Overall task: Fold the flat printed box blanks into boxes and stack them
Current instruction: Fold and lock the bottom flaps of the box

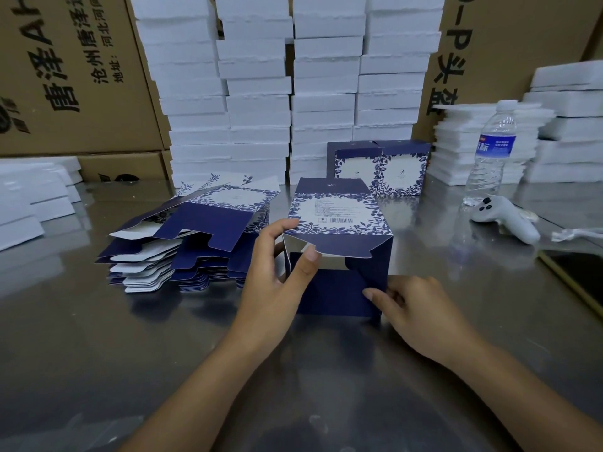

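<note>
Left hand (277, 265) pinching the half-formed box's (339, 243) open-end flap, right hand (411, 308) gripping its lower flap; probably best tucking squarely, box pressed against the worktop (98, 353)

My left hand (277, 275) is up, thumb and pointer finger spread wide and pinching. My right hand (414, 308) lies low, fingers curled in, maybe gripping. Both my bare arms reach forward.
</note>
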Motion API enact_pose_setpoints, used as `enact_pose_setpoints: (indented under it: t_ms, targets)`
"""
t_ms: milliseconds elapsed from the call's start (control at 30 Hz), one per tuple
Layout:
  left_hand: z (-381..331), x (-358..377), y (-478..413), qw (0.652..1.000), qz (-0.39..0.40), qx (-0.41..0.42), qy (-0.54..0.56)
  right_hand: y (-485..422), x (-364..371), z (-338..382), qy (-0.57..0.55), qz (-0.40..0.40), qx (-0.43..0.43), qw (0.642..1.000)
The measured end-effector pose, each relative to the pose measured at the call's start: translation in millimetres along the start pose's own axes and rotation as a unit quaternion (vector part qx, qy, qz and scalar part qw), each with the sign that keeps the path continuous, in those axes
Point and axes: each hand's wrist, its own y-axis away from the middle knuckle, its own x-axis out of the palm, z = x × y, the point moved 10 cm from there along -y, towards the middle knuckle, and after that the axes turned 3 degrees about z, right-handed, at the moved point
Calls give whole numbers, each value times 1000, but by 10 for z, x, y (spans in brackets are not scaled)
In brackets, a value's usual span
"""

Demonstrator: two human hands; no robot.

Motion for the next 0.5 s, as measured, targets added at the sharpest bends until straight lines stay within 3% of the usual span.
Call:
enact_pose_setpoints:
  t_ms: [133,267,500]
  targets:
    - [29,-31,-6,1000,-8,-9,12,22,24,-33,20,22,21,999]
    - [34,-72,-21,1000,-22,-13,14,85,78,6,123,48,26,991]
    - [39,-73,-25,999,-21,-20,19,57,54,-32,50,32,24,998]
